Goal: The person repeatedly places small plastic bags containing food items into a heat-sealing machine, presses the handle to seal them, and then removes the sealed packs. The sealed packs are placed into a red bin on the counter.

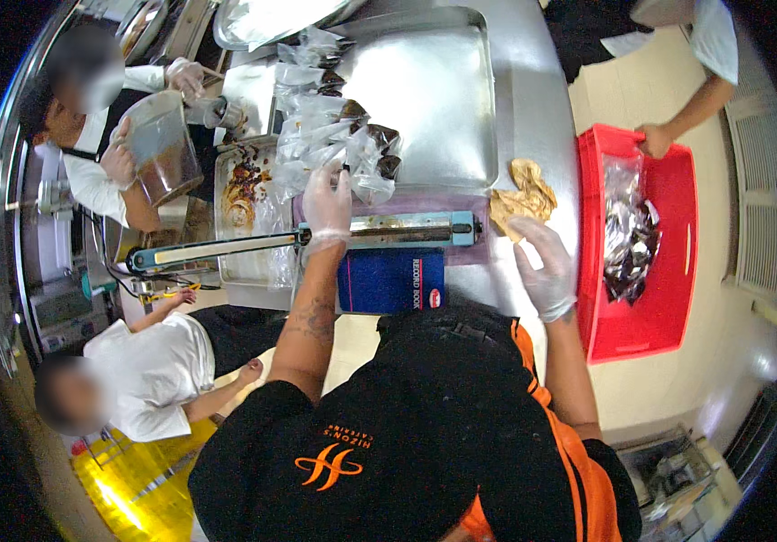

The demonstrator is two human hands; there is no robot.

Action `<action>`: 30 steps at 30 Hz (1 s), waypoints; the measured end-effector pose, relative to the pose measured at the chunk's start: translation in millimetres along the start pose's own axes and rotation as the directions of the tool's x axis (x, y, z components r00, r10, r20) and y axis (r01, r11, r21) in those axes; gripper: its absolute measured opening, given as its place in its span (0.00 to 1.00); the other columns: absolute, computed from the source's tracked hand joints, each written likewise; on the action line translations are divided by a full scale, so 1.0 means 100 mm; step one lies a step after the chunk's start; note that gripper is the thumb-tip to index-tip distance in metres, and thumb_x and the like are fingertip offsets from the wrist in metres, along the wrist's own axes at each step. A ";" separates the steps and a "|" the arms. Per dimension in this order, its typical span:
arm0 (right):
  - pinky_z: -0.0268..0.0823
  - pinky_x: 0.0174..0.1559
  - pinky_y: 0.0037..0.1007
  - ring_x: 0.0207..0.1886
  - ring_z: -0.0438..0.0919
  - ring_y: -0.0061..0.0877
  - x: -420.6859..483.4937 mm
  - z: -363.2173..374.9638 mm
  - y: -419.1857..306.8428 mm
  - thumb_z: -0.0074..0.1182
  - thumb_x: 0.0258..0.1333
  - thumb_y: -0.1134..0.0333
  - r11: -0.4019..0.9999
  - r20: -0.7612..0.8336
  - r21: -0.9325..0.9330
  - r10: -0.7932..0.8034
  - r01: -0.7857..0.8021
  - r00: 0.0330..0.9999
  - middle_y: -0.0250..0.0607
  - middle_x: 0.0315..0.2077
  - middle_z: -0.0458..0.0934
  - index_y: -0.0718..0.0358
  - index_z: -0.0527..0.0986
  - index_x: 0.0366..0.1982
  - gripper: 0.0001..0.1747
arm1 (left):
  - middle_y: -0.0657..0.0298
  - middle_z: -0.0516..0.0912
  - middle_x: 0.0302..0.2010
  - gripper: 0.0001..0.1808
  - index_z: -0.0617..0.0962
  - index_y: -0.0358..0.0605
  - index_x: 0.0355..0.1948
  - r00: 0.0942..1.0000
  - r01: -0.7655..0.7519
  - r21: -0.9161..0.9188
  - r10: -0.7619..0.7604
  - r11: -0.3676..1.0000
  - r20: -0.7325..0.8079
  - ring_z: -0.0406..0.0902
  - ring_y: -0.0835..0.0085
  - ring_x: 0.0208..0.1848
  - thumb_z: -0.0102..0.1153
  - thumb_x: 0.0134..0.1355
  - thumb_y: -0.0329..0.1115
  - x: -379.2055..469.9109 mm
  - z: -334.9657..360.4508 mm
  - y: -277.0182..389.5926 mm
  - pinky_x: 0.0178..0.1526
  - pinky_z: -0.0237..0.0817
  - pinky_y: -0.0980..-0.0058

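My left hand (329,206), in a clear plastic glove, reaches over a blue bar heat sealer (409,230). Its fingertips are at the near edge of several clear plastic bags (314,139) with dark contents; whether they grip one is hidden. The sealer's long arm (219,251) is swung away to the left of its base. On the right, my gloved right hand (546,264) has thumb and fingers apart, its fingertips against a crumpled tan cloth or paper (524,196). A dark blue record book (390,279) lies in front of the sealer.
Beyond the sealer is a large metal tray (429,101). A sauce-smeared tray (243,196) lies left. There, a gloved co-worker holds a clear container (161,149). Another person's hand grips a red crate (673,251) holding silvery packets. A person in white (158,379) stands lower left.
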State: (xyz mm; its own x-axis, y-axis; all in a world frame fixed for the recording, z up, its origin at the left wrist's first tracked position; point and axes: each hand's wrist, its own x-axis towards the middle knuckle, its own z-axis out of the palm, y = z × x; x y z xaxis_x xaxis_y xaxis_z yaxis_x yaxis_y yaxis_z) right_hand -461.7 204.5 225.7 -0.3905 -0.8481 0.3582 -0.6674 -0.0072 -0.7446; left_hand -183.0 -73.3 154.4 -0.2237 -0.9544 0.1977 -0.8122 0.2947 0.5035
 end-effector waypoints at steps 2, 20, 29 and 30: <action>0.76 0.60 0.42 0.55 0.86 0.41 0.02 0.19 -0.05 0.68 0.59 0.72 0.998 0.069 0.049 -0.049 0.046 0.996 0.45 0.52 0.88 0.60 0.85 0.52 0.18 | 0.47 0.90 0.47 0.16 0.88 0.40 0.50 0.997 0.005 0.190 -0.019 0.982 0.074 0.87 0.49 0.51 0.67 0.66 0.38 0.28 0.04 0.19 0.56 0.77 0.55; 0.75 0.60 0.35 0.54 0.85 0.39 0.63 0.26 -0.39 0.55 0.75 0.58 0.936 0.389 0.220 0.175 -0.275 0.905 0.51 0.53 0.85 0.62 0.80 0.61 0.22 | 0.41 0.88 0.45 0.24 0.80 0.35 0.50 0.973 0.195 -0.138 -0.173 0.971 0.156 0.86 0.42 0.48 0.51 0.76 0.50 0.90 -0.25 1.00 0.52 0.75 0.48; 0.74 0.55 0.29 0.46 0.81 0.26 0.76 0.87 -0.83 0.55 0.75 0.60 0.769 0.356 0.512 0.215 -0.382 0.909 0.38 0.47 0.83 0.66 0.76 0.64 0.23 | 0.68 0.81 0.36 0.10 0.78 0.45 0.40 0.829 0.504 -0.821 0.116 0.266 0.547 0.78 0.79 0.37 0.58 0.77 0.39 -0.14 -1.29 1.30 0.42 0.72 0.73; 0.74 0.53 0.28 0.45 0.81 0.24 0.71 0.90 -0.91 0.55 0.75 0.60 0.680 0.483 0.539 0.235 -0.498 0.844 0.35 0.45 0.83 0.65 0.77 0.64 0.23 | 0.68 0.81 0.35 0.10 0.78 0.45 0.39 0.833 0.510 -0.826 0.099 0.241 0.544 0.78 0.79 0.36 0.58 0.76 0.39 -0.29 -1.25 1.23 0.41 0.72 0.74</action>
State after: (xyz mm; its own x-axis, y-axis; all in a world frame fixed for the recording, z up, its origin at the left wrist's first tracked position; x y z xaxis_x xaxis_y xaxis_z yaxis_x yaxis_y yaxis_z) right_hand -372.1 97.2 268.2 -0.1801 -0.9730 -0.1446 0.0819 0.1317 -0.9879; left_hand -208.9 -3.7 316.2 -0.5597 -0.7923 -0.2429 0.1353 -0.3765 0.9165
